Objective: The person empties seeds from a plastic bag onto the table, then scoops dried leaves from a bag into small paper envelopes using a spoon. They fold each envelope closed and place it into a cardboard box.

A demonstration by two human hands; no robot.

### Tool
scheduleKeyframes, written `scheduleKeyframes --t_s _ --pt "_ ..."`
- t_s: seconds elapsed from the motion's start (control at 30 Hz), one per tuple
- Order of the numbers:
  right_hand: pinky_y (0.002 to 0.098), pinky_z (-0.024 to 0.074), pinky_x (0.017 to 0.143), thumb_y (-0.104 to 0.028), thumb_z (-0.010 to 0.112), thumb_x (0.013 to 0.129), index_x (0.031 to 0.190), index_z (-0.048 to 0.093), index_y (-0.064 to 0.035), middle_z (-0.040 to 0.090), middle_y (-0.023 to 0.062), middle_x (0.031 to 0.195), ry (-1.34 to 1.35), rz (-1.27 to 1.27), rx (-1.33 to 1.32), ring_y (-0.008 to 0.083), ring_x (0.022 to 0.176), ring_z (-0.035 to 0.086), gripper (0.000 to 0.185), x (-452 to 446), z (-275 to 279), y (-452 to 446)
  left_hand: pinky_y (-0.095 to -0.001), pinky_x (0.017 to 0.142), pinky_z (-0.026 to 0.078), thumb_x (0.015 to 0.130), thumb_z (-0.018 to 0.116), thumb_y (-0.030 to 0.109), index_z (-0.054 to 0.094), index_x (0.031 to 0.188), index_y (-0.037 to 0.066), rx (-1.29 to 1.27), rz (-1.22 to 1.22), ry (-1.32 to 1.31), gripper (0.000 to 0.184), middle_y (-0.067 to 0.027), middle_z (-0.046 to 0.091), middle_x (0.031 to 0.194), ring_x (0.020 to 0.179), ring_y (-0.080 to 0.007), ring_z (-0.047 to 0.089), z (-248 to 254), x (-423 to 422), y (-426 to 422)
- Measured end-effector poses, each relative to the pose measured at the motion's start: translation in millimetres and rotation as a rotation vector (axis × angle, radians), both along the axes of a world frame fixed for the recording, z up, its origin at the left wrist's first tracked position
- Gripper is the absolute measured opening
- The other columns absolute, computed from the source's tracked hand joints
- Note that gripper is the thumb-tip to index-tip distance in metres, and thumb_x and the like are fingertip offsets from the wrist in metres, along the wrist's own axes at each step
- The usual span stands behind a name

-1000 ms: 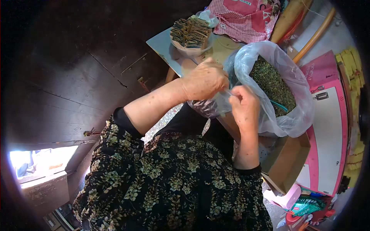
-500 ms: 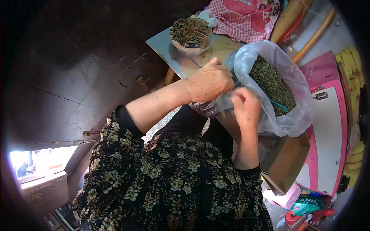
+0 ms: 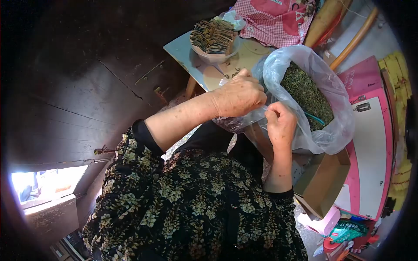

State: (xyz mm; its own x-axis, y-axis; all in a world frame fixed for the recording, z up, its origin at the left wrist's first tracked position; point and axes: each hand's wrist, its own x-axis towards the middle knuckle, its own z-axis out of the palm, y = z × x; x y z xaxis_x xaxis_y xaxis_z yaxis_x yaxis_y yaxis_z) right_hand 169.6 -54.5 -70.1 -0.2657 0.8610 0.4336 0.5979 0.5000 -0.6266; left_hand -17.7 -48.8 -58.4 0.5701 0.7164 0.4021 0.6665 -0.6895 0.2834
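Note:
My left hand (image 3: 241, 96) is closed, its fingers curled over clear thin plastic above the near edge of the table. My right hand (image 3: 281, 122) pinches the same plastic just to the right, and a short stretch of it shows between the two fists. Below my left hand, a clear plastic bag (image 3: 231, 125) with something dark in it hangs, partly hidden by my wrist. To the right of both hands stands a large open plastic bag (image 3: 274, 65), filled with dried chopped green leaves (image 3: 305, 93); a thin teal strip (image 3: 315, 118) lies on the leaves.
On the table (image 3: 180, 48), a bowl (image 3: 213, 57) holds packed brown slips (image 3: 212, 37), with small brown bits nearby. A red checked cloth (image 3: 272, 21) lies behind. An open cardboard box (image 3: 324, 182) and a pink-white panel (image 3: 370, 139) are at right, a dark wooden surface (image 3: 78, 78) at left.
My right hand has turned slightly and moved a little right and down, its fingers now more tightly closed. My left hand stays nearly in place. Brown bits on the table show more.

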Motion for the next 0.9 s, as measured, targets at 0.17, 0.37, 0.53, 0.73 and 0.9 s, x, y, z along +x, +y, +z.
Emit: scheduleKeyframes --t_s 0.17,0.37,0.53,0.73,0.9 --pt "0.0323 0.0435 0.058 -0.001 0.060 0.069 0.073 0.057 0.0007 0.055 0.0106 0.066 -0.009 0.052 0.021 0.0209 0.060 0.055 0.005 -4.7 -1.1 -0.2 -0.0338 0.087 0.036 0.077 0.066 0.014 0.063 0.074 0.012 0.005 -0.030 -0.022 0.005 -0.0022 0.058 0.076 0.085 -0.0198 0.058 -0.9 3.7 0.5" --pt "0.0334 0.0435 0.059 0.000 0.060 0.068 0.070 0.057 0.0003 0.054 0.0109 0.064 0.014 0.007 0.070 0.0222 0.060 0.055 0.004 -6.4 -9.4 3.0 -0.0351 0.083 0.036 0.069 0.064 0.009 0.065 0.073 0.012 0.015 0.001 -0.017 0.005 -0.0033 0.062 0.075 0.087 -0.0204 0.060 -1.2 -3.6 -1.0" --pt "0.0351 0.0447 0.061 -0.002 0.061 0.069 0.071 0.058 -0.0008 0.056 0.0108 0.066 0.004 -0.019 0.033 0.0258 0.062 0.056 0.004 0.3 -13.7 4.7 -0.0369 0.084 0.038 0.072 0.065 0.009 0.066 0.076 0.009 -0.074 0.015 -0.061 0.004 -0.0038 0.063 0.077 0.088 -0.0239 0.060 7.5 -25.6 -0.4" --pt "0.0403 0.0450 0.065 -0.003 0.061 0.072 0.074 0.057 -0.0050 0.056 0.0115 0.075 -0.104 0.081 0.161 0.0316 0.072 0.056 0.005 -15.9 -3.1 3.2 -0.0381 0.084 0.040 0.076 0.068 0.012 0.061 0.078 0.007 -0.023 -0.041 -0.040 0.009 -0.0065 0.058 0.078 0.086 -0.0249 0.057 -3.9 -25.2 7.2" --pt "0.0357 0.0449 0.061 -0.001 0.060 0.070 0.073 0.057 -0.0022 0.055 0.0118 0.068 -0.084 0.076 0.177 0.0277 0.063 0.056 0.004 -19.9 -7.4 12.0 -0.0405 0.075 0.047 0.074 0.066 0.010 0.064 0.076 0.005 -0.118 0.001 -0.163 0.006 -0.0097 0.065 0.076 0.080 -0.0302 0.063 -0.9 -35.3 9.1"
